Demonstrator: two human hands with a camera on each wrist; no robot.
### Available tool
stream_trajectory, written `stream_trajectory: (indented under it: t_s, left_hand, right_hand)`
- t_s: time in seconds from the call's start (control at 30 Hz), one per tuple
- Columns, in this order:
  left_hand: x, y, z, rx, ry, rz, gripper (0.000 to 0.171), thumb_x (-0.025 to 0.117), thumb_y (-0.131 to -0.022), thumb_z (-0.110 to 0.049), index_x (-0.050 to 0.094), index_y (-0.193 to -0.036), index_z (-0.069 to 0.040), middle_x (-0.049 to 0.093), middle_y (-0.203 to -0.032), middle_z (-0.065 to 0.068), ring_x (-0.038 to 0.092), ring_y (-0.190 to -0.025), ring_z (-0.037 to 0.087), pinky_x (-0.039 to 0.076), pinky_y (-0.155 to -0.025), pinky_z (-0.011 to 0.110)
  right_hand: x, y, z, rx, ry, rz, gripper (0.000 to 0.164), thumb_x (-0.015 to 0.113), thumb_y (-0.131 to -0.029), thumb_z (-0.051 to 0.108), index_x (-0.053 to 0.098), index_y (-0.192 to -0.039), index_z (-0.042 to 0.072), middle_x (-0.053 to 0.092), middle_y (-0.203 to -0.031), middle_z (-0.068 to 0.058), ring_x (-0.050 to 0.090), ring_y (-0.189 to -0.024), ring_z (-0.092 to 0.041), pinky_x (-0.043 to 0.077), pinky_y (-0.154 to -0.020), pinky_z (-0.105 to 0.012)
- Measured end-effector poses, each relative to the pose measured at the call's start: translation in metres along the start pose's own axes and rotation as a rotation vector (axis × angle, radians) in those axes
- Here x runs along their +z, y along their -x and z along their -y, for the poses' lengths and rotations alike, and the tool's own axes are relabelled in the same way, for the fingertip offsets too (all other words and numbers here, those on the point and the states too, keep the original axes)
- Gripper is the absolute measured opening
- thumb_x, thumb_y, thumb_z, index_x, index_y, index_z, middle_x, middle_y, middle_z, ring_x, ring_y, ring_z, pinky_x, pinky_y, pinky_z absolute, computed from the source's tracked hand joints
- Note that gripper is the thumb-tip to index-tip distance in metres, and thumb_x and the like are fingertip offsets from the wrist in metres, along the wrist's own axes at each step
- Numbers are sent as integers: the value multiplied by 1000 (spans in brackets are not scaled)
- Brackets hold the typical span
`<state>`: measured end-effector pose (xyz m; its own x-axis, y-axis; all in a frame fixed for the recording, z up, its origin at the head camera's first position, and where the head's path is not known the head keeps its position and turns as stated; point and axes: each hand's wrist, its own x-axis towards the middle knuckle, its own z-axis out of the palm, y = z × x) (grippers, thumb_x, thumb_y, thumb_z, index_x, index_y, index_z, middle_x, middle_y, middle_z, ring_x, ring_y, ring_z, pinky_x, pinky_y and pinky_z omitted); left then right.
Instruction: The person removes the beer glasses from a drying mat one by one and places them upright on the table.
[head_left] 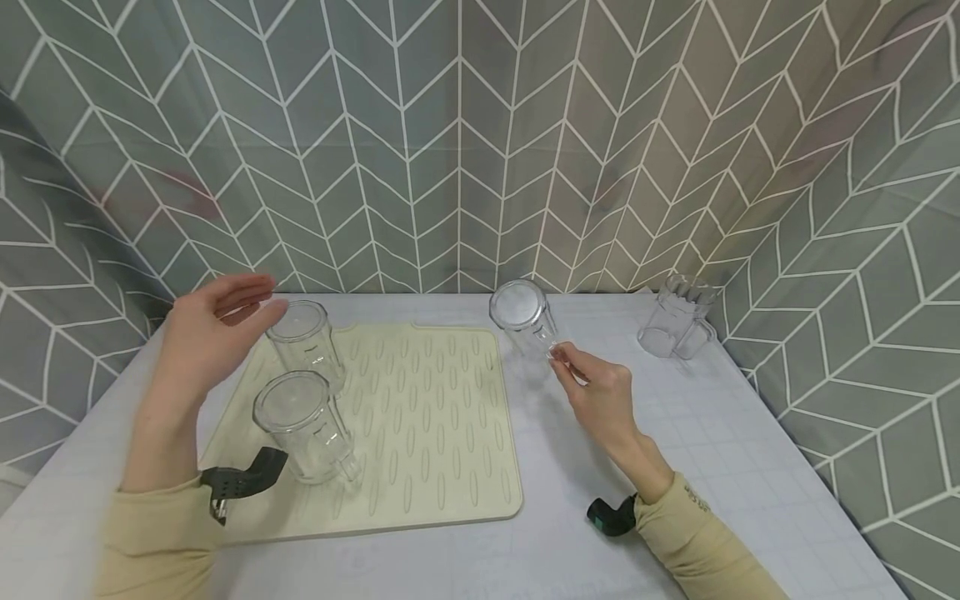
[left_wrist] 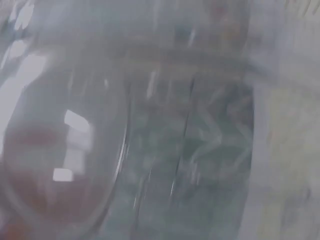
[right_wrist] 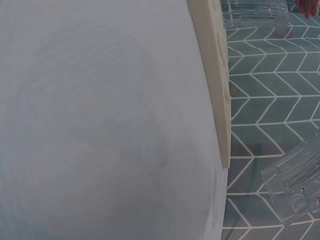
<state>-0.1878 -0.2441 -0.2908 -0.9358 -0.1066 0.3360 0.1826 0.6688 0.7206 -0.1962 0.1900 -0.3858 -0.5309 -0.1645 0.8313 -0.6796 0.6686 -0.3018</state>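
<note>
My right hand pinches the handle of a clear glass mug beyond the mat's right edge. That mug is base up and tilted; in the right wrist view it appears at the lower right. My left hand, fingers nearly straight, is beside a second upside-down mug at the mat's back left; whether it touches the glass cannot be told. A third mug stands base up nearer me, its handle towards the front right. The left wrist view is blurred, with a round glass base close up.
Under the two left mugs lies a cream ribbed drying mat. Another clear mug stands rim up at the table's back right, its handle to the right. A patterned grey-green curtain hangs behind the white table.
</note>
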Motion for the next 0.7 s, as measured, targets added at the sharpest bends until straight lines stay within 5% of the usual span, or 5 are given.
stream_trajectory:
  t_s: [0.1, 0.17, 0.7]
  left_hand:
    - [7, 3, -13, 45, -34, 49, 55, 66, -96, -38, 55, -141, -8, 61, -136, 19, 58, -126, 34, 50, -106, 37]
    - [12, 5, -21, 54, -42, 81, 57, 67, -95, -40, 55, -141, -9, 61, -136, 18, 57, -126, 38, 49, -105, 47]
    - [57, 32, -67, 146, -111, 198, 62, 68, -92, -47, 54, -142, -15, 59, -141, 11, 54, -130, 37, 50, -101, 56]
  right_hand:
    - [0, 0, 1, -18, 6, 0, 14, 79, -79, -8, 75, -90, -2, 77, -86, -14, 76, -79, -26, 64, -66, -33]
    - [-1, 0, 1, -32, 11, 2, 14, 79, -79, -8, 75, -91, -2, 77, -87, -14, 76, -79, -25, 64, -66, -34]
    - [-4, -2, 5, -86, 27, 1, 20, 81, -76, -8, 76, -94, -1, 77, -90, -15, 76, -82, -27, 64, -71, -36]
